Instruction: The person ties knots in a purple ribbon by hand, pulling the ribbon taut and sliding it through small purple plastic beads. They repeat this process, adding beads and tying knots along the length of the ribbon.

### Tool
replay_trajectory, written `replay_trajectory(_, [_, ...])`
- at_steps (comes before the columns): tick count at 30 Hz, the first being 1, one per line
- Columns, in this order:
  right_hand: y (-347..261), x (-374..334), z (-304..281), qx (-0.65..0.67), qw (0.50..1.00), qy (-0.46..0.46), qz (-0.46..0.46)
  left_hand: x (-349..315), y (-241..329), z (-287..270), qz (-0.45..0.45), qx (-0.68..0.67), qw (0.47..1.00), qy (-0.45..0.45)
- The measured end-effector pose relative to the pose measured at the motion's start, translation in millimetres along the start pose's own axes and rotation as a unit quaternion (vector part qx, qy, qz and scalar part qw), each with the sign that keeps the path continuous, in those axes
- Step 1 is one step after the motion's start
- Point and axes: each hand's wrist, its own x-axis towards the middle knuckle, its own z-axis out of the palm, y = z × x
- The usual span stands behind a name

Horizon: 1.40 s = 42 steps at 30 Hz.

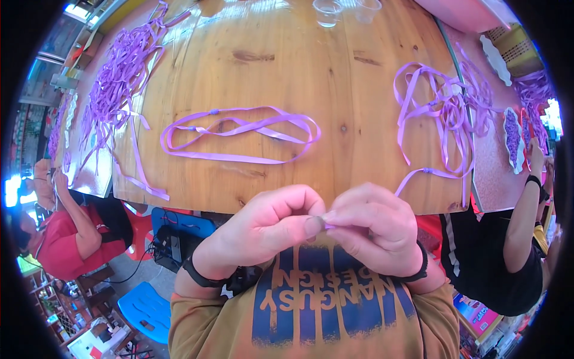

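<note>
My left hand [272, 222] and my right hand [378, 227] meet in front of my chest, just off the table's near edge. Thumbs and fingertips of both press together in a pinch. Between them peeks a small purple piece [329, 226], mostly hidden by the fingers, so its kind is not plain. Beyond the hands, purple ribbon loops [239, 159] lie on the wooden table [347, 167], with small blue-violet fasteners on them. A tangle of similar ribbons [445, 113] is to the right of my right hand.
A large heap of purple ribbons [122, 72] covers the table's left side. Clear plastic cups [327, 13] stand at the far edge. A white scalloped tray [513, 140] with small purple pieces sits at right. People work on both sides; a blue stool [143, 308] stands lower left.
</note>
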Motion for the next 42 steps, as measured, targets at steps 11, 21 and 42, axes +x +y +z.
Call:
replay_trajectory(11, [1.0, -6.9, -5.3, 0.019, 1.000, 0.016, 0.018, 7.6, 0.5, 4.1, -0.015, -0.070, 0.997, -0.029])
replay_trajectory(21, [3.1, -9.8, 2.6, -0.028, 0.999, 0.039, -0.021, 7.4, 0.1, 3.0, -0.039, -0.101, 0.993, -0.041])
replay_trajectory(42, [2.0, -6.6, 2.8, -0.091, 0.994, 0.045, -0.028, 9.1, -0.9, 5.8, 0.042, 0.045, 0.997, 0.050])
